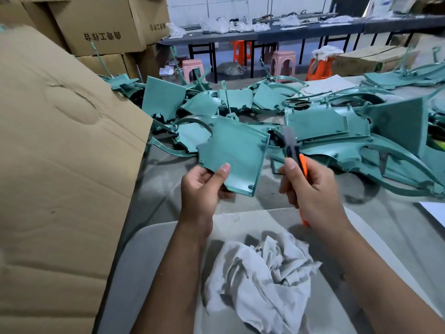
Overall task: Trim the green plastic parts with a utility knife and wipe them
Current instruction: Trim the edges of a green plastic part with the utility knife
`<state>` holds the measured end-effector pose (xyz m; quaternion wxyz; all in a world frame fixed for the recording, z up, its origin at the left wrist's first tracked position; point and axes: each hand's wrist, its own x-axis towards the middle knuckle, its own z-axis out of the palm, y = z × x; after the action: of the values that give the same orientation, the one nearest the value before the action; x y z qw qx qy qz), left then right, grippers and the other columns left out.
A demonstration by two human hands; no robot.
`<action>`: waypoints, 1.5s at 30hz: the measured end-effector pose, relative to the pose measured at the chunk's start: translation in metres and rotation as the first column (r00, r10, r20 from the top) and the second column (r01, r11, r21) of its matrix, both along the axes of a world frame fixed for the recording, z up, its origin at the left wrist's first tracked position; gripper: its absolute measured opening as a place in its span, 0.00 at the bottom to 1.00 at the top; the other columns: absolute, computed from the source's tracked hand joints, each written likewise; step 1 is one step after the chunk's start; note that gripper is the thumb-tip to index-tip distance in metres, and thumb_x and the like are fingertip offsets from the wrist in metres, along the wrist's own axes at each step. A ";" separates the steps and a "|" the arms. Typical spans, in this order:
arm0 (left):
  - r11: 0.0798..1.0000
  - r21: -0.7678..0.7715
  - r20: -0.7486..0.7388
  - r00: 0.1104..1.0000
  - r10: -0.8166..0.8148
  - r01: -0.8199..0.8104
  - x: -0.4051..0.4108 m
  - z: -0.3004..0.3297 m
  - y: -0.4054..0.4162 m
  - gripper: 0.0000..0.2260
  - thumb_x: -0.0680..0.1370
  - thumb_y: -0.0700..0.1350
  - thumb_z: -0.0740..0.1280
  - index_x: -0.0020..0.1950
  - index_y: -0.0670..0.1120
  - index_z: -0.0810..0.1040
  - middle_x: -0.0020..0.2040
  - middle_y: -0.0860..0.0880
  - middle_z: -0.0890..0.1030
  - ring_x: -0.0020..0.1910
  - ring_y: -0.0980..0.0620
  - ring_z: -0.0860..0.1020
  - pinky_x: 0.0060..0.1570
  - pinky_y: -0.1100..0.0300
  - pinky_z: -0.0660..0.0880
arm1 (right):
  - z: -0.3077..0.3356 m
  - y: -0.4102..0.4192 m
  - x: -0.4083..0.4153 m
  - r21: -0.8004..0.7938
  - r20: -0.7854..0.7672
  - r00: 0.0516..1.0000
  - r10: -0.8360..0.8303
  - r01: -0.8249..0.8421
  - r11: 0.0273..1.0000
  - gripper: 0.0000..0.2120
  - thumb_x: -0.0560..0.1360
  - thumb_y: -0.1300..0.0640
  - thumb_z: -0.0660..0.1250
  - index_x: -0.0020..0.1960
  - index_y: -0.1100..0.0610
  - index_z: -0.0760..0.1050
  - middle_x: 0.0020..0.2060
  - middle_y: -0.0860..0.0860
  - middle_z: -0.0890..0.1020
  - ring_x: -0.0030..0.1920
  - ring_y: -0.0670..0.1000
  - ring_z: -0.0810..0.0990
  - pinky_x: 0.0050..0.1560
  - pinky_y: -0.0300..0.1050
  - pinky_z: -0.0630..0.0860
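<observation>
My left hand [204, 186] pinches the lower left corner of a flat green plastic part [233, 153], thumb on its face, holding it up over the table. My right hand [310, 189] grips an orange utility knife [301, 165] with its blade pointing up, blurred, just right of the part's edge and apart from it. A crumpled grey-white rag [262, 278] lies in front of me, below both hands. Behind the hands a heap of green plastic parts [325, 121] stretches across the table.
A big cardboard box flap [60, 153] stands close on the left, with stacked cartons [101, 22] behind it. A grey table [163, 194] carries the heap. Pink and orange stools [281, 63] and a long dark bench [265, 34] stand at the back.
</observation>
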<state>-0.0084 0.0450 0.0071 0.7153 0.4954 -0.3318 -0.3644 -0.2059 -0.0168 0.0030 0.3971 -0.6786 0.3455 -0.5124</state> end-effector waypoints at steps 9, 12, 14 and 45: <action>0.999 -0.022 -0.219 0.974 -0.054 0.050 0.013 0.005 0.002 0.06 0.78 0.38 0.68 0.53 0.39 0.81 0.50 0.38 0.85 0.46 0.41 0.84 0.48 0.46 0.80 | 0.001 0.009 0.002 -0.430 -0.437 0.879 -0.192 -0.016 0.903 0.22 0.83 0.39 0.61 0.36 0.51 0.67 0.24 0.44 0.69 0.25 0.47 0.69 0.27 0.46 0.66; 0.996 -0.021 -0.220 0.971 -0.089 0.086 0.010 0.005 0.004 0.08 0.80 0.35 0.64 0.56 0.40 0.81 0.51 0.39 0.86 0.47 0.44 0.85 0.46 0.50 0.83 | 0.002 0.001 -0.003 -0.494 -0.387 0.824 -0.414 0.194 0.848 0.22 0.84 0.41 0.61 0.36 0.53 0.67 0.24 0.44 0.69 0.24 0.47 0.69 0.25 0.45 0.66; 0.996 -0.022 -0.206 0.975 -0.087 0.084 0.008 0.004 0.005 0.08 0.81 0.35 0.64 0.56 0.39 0.81 0.51 0.39 0.86 0.47 0.44 0.85 0.43 0.52 0.83 | 0.002 -0.003 -0.009 -0.481 -0.357 0.790 -0.498 0.302 0.823 0.22 0.84 0.42 0.61 0.36 0.53 0.67 0.24 0.45 0.69 0.24 0.45 0.68 0.25 0.43 0.64; 0.973 -0.133 -0.456 0.860 -0.228 0.188 0.019 0.014 0.014 0.22 0.75 0.41 0.68 0.67 0.34 0.76 0.56 0.38 0.84 0.49 0.47 0.85 0.44 0.59 0.82 | 0.003 0.025 0.018 -0.653 -0.245 0.940 -0.237 0.020 0.757 0.19 0.84 0.43 0.62 0.41 0.54 0.74 0.31 0.42 0.70 0.28 0.44 0.66 0.30 0.36 0.63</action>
<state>0.0104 0.0594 0.0213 0.7507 0.3237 -0.2157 -0.5339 -0.1878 0.0080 0.0060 0.0446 -0.8195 0.2540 -0.5117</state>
